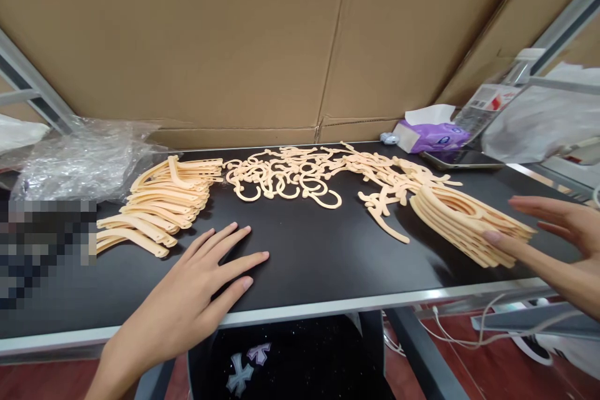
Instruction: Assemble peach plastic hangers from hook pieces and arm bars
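My left hand (201,287) lies flat on the black table with its fingers spread, holding nothing. To its left is a row of cream, curved hanger arms (154,219), overlapping one another. My right hand (557,244) is at the right edge of the view, fingers stretched and apart. Its thumb reaches the near right side of a stack of cream hanger pieces (450,225); whether it touches them I cannot tell. A loose pile of cream hanger hooks (281,178) spreads across the back middle. More cream curved pieces (384,200) lie between the hooks and the stack.
Crumpled clear plastic (84,159) sits at the back left. At the back right are a purple tissue pack (434,135), a phone (462,159) and a plastic bottle (497,97). Cardboard (210,44) walls off the back. White cables (459,334) hang below the table's metal edge (328,306).
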Action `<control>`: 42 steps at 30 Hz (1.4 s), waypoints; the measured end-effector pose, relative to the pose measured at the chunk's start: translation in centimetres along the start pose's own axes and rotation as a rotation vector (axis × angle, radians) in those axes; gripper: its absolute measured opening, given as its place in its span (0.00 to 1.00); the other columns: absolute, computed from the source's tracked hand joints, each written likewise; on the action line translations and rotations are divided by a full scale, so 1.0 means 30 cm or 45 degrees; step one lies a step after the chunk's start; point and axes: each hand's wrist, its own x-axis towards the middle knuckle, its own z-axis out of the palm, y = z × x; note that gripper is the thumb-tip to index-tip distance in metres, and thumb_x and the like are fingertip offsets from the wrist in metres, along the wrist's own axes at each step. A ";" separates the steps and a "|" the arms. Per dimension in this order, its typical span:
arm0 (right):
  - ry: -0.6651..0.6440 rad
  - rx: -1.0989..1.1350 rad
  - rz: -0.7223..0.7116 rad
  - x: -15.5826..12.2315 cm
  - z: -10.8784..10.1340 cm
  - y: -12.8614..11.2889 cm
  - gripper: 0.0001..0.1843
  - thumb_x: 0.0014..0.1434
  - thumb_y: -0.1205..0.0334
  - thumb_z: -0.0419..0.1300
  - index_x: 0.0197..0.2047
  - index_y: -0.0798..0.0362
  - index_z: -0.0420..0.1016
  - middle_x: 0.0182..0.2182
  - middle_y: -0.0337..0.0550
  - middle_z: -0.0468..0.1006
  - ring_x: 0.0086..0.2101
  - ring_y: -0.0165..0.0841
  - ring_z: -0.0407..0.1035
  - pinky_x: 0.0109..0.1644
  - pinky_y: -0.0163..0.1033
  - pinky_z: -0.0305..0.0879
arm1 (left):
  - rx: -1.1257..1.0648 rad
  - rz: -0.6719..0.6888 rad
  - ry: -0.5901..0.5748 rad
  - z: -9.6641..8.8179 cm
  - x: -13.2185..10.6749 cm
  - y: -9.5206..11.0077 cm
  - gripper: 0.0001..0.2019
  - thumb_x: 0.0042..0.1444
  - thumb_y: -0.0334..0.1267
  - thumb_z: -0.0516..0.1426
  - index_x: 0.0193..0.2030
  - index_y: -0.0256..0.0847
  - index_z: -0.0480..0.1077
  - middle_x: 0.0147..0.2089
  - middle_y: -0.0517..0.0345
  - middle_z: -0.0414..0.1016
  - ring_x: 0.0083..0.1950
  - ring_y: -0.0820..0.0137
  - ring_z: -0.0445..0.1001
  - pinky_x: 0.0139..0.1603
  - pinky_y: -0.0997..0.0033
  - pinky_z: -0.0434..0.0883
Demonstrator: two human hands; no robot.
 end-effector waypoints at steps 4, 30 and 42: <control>-0.267 -0.146 -0.009 0.073 -0.003 -0.038 0.48 0.41 0.32 0.69 0.59 0.53 0.75 0.53 0.63 0.79 0.49 0.54 0.75 0.46 0.55 0.69 | 0.003 -0.003 -0.004 -0.001 -0.002 -0.002 0.21 0.70 0.48 0.49 0.69 0.68 0.59 0.76 0.66 0.53 0.75 0.53 0.56 0.71 0.37 0.59; -0.585 -0.380 0.087 0.136 0.032 -0.063 0.57 0.43 0.22 0.61 0.69 0.44 0.58 0.45 0.54 0.82 0.43 0.54 0.78 0.47 0.53 0.72 | 0.022 0.005 0.005 0.002 -0.003 -0.003 0.22 0.71 0.48 0.49 0.69 0.70 0.58 0.76 0.67 0.53 0.75 0.53 0.56 0.70 0.36 0.60; -0.625 -0.404 0.083 0.133 0.040 -0.051 0.53 0.45 0.25 0.60 0.69 0.40 0.58 0.44 0.52 0.82 0.42 0.53 0.77 0.48 0.52 0.70 | 0.004 0.004 0.021 0.002 -0.004 -0.004 0.21 0.70 0.48 0.49 0.69 0.70 0.59 0.76 0.67 0.53 0.75 0.52 0.56 0.69 0.36 0.60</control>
